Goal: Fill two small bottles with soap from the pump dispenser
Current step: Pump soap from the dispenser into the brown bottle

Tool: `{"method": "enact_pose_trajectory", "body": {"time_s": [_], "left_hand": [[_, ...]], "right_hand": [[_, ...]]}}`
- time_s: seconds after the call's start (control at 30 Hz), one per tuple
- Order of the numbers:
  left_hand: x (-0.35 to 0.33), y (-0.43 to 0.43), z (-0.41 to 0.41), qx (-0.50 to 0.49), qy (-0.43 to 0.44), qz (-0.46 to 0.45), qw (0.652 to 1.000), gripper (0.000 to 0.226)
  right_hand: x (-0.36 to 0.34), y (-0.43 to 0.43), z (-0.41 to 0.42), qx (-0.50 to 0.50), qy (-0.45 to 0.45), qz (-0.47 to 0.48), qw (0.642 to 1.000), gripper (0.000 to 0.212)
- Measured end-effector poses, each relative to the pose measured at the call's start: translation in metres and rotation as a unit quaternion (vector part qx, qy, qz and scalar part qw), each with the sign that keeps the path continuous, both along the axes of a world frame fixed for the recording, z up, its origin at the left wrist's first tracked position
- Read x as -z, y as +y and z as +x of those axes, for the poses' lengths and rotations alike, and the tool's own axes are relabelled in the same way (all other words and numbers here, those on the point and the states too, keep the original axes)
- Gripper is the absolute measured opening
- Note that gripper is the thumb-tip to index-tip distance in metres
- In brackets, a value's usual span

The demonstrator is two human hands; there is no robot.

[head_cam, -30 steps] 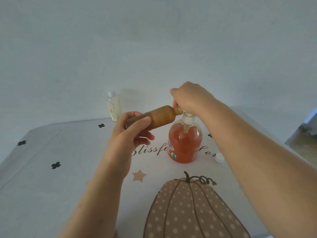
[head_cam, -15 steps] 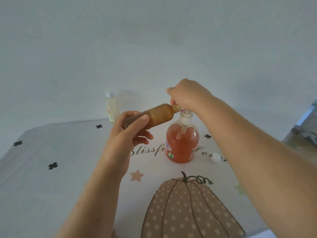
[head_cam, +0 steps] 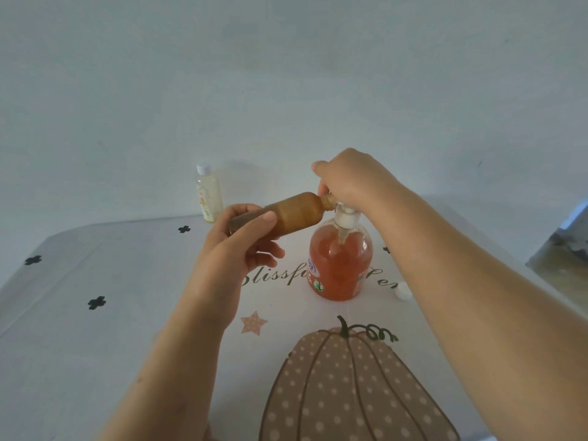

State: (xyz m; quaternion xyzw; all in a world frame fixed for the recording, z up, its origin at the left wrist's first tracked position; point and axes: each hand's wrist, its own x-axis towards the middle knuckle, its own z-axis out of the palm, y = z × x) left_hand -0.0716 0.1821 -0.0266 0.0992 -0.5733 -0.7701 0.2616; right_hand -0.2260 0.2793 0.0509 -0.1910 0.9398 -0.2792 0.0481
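The pump dispenser (head_cam: 340, 265) stands in the middle of the bench (head_cam: 95, 345) with the right hand (head_cam: 353, 183) curled over its top, so the way down from above is blocked. The left hand (head_cam: 232, 249) holds the brown bottle (head_cam: 289, 214) across the space on its left. A clear bottle (head_cam: 208, 195) stands at the back by the wall, and a white cap (head_cam: 402, 291) lies near the dispenser's right. The bench's left side and front are flat, open cloth.

Soft, flat, rather dim light; shadows on the tablecloth (head_cam: 95, 345) stay faint, and my view's edges bend.
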Motion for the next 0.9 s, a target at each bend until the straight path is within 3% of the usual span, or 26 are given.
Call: {"method": "enact_pose_trajectory", "body": {"time_s": [0.17,0.43,0.9], "left_hand": [[0.0,0.0,0.001,-0.002,0.006,-0.008,1.0,0.028],[-0.004,0.003,0.005,0.002,0.016,-0.016,1.0,0.031],[-0.001,0.001,0.001,-0.006,0.003,0.0,1.0,0.026]], "right_hand": [[-0.003,0.001,0.003,0.002,0.012,0.01,1.0,0.037],[-0.012,0.007,0.003,-0.007,0.102,0.024,0.994,0.029],[0.002,-0.003,-0.003,-0.007,0.01,-0.012,1.0,0.023]]}}
